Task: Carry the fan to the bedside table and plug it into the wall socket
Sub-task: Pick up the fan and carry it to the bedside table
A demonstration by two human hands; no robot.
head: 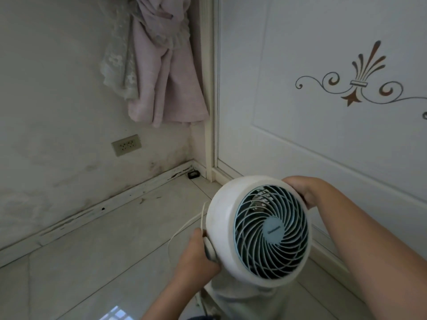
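both hands, left (196, 255) and right (302, 190), hold the fan (258, 229) above the floor; socket (126, 145) empty, plugging not yet done.

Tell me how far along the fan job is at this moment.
Done: the fan is picked up, left hand at its lower side, right hand on its upper rim. In hand: carrying. Left: no bedside table is in view, the wall socket is empty, and the cord hangs loose.

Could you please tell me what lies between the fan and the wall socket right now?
In the head view, only bare floor tile, the scuffed baseboard and stained wall separate the fan from the wall socket; the white cord trails alongside the fan.
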